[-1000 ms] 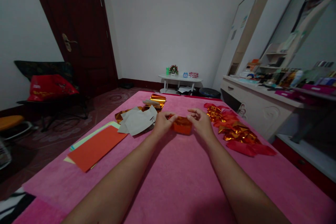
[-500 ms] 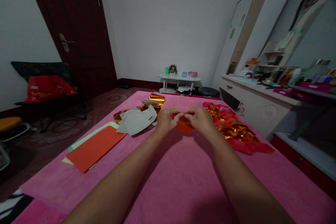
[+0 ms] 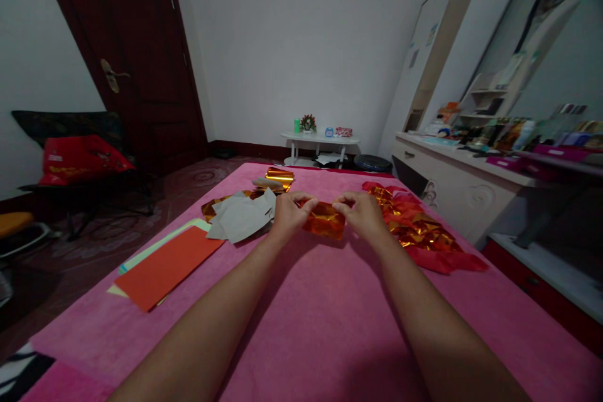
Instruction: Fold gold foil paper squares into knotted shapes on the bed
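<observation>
Above a pink cloth, a person's left hand and right hand are pinching a small piece of orange-gold foil, one at each upper corner. The hands are staying clear of each other, with the foil spanning the gap between them and its lower part facing the wearer. Whether its lower edge is touching the cloth cannot be told.

Just beside the left hand, grey paper sheets are lying in a loose stack, with a shiny foil roll resting beyond and orange paper fanning out nearer the wearer. Near the right hand, a crumpled red and gold heap is spreading along the far side.

The foil is looking thin and lightly creased, so it is likely running a risk of tearing should the hands pull against each other. An uneven grip could be setting a crooked crease, while a loosening pinch could be letting one corner curl. Either hand, swinging outward, could be dragging the grey sheets or the heap out of place.
</observation>
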{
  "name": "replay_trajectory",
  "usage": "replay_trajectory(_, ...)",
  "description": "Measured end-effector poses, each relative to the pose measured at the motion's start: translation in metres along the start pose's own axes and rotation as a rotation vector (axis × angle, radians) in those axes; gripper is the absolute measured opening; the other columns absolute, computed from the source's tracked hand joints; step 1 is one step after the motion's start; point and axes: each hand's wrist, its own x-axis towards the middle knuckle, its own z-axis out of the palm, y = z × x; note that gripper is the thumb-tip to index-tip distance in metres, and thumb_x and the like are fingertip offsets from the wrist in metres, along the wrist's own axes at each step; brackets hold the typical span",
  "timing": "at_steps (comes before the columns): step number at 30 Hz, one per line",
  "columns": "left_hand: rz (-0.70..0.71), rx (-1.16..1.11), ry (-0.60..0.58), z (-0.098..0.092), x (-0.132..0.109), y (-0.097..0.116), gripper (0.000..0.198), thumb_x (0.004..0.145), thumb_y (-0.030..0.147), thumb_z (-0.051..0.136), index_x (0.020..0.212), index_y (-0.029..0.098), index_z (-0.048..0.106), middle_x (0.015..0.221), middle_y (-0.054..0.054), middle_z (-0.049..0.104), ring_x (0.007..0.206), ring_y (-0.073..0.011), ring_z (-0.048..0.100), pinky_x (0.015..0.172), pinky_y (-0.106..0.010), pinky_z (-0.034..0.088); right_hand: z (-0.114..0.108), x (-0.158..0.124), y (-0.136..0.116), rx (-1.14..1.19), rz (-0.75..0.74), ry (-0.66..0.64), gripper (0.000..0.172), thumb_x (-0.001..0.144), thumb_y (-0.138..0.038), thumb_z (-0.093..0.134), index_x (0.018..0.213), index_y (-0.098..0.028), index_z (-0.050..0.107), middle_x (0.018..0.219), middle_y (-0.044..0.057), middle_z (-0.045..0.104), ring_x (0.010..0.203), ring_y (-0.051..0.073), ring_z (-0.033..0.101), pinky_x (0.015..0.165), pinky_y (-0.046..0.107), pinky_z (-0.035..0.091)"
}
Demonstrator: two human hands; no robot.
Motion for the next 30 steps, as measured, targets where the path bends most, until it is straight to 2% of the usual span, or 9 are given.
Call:
replay_trajectory(10,-0.083,0.034,0.028,-0.004,0.003,-0.005,0.015,0.073,0.026,0.062,0.07,0.014,0.071,0.066,-0.003,0.069,0.059,-0.0144,0.061,0.056,-0.023,0.043,-0.01,-0.001,-0.009,-0.112,0.021,-0.025,0.013,0.076,-0.026,0.059,0.068,-0.019,0.067,0.067,0.001,0.067,0.063,0.014,0.058,0.056,0.024,0.033)
replay_trajectory(15,-0.054,0.165,0.247,-0.013,0.007,-0.009,0.019,0.078,0.029,0.058,0.071,0.014,0.068,0.067,-0.002,0.067,0.064,-0.0146,0.06,0.061,-0.024,0.043,-0.017,-0.002,-0.005,-0.301,0.096,0.039,0.013,0.077,-0.027,0.058,0.069,-0.021,0.067,0.068,0.002,0.068,0.066,0.015,0.059,0.058,0.025,0.031)
replay_trajectory(17,0.032,0.23,0.265,-0.011,0.004,-0.005,0.019,0.08,0.029,0.056,0.075,0.015,0.068,0.074,-0.003,0.068,0.069,-0.0148,0.06,0.066,-0.025,0.043,-0.013,-0.005,-0.007,-0.343,0.066,0.033,0.014,0.077,-0.028,0.058,0.069,-0.022,0.067,0.07,0.002,0.068,0.068,0.016,0.059,0.059,0.026,0.031)
replay_trajectory(19,0.165,0.315,0.168,-0.006,-0.002,0.001,0.021,0.084,0.031,0.054,0.079,0.017,0.069,0.081,-0.004,0.068,0.078,-0.016,0.059,0.074,-0.027,0.043,-0.004,-0.008,-0.015,-0.364,-0.02,0.009,0.014,0.078,-0.026,0.057,0.069,-0.022,0.067,0.072,0.002,0.07,0.069,0.016,0.059,0.061,0.027,0.031)
replay_trajectory(21,0.284,0.407,0.021,-0.001,-0.007,0.006,0.023,0.086,0.034,0.053,0.085,0.019,0.07,0.087,-0.005,0.068,0.086,-0.0178,0.059,0.079,-0.029,0.041,0.005,-0.011,-0.024,-0.375,-0.096,-0.004,0.013,0.078,-0.023,0.056,0.073,-0.022,0.067,0.077,0.003,0.071,0.071,0.017,0.059,0.062,0.027,0.031)
replay_trajectory(24,0.352,0.511,-0.151,0.0,-0.01,0.006,0.028,0.087,0.038,0.051,0.078,0.02,0.071,0.078,-0.006,0.068,0.079,-0.018,0.058,0.075,-0.031,0.038,0.012,-0.015,-0.033,-0.384,-0.121,-0.017,0.014,0.079,-0.019,0.054,0.073,-0.022,0.067,0.077,0.004,0.07,0.071,0.017,0.058,0.061,0.028,0.03)
replay_trajectory(26,0.372,0.53,-0.207,-0.003,-0.008,0.002,0.031,0.088,0.037,0.05,0.072,0.019,0.07,0.073,-0.005,0.068,0.073,-0.017,0.057,0.073,-0.031,0.037,0.012,-0.015,-0.035,-0.359,-0.109,-0.02,0.013,0.079,-0.02,0.055,0.071,-0.022,0.066,0.075,0.004,0.07,0.07,0.016,0.058,0.061,0.027,0.03)
replay_trajectory(30,0.44,0.539,-0.247,-0.011,-0.004,-0.004,0.023,0.086,0.033,0.054,0.075,0.019,0.069,0.074,-0.005,0.067,0.073,-0.0166,0.055,0.072,-0.031,0.036,0.009,-0.013,-0.031,-0.3,-0.112,-0.005,0.011,0.078,-0.021,0.057,0.071,-0.021,0.066,0.074,0.003,0.069,0.069,0.016,0.057,0.06,0.026,0.03)
